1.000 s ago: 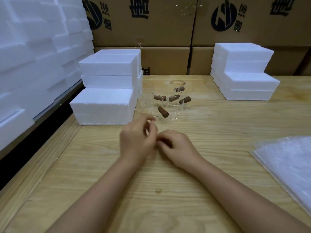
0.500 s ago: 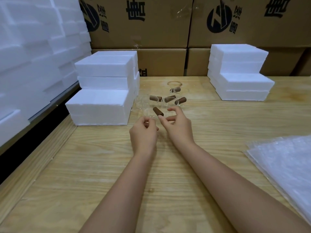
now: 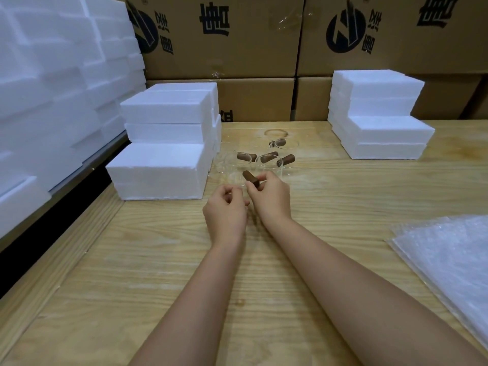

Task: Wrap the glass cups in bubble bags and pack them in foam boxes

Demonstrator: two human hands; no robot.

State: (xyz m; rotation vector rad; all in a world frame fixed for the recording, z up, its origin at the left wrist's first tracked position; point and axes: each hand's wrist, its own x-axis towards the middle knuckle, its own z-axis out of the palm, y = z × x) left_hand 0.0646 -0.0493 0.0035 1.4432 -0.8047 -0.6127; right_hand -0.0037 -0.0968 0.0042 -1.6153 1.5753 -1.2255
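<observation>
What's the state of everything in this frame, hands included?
Nearest glass cup: unwrapped, brown handle held.
Other glass cups: unwrapped, untouched.
Right grip: gripping that handle.
Left grip: fingers curled, contact unclear.
Bubble bags: flat pile, untouched.
Foam boxes: stacked, closed.

Wooden table, foam boxes, glass cups, bubble bags

We've got glass cups clustered mid on the surface, foam boxes stacked just left of them, 2nd foam stack well apart at back right. Cartons behind all. Bubble bags at near right edge. Foam wall left of surface. Our right grip on nearest cup, left grip beside it.
</observation>
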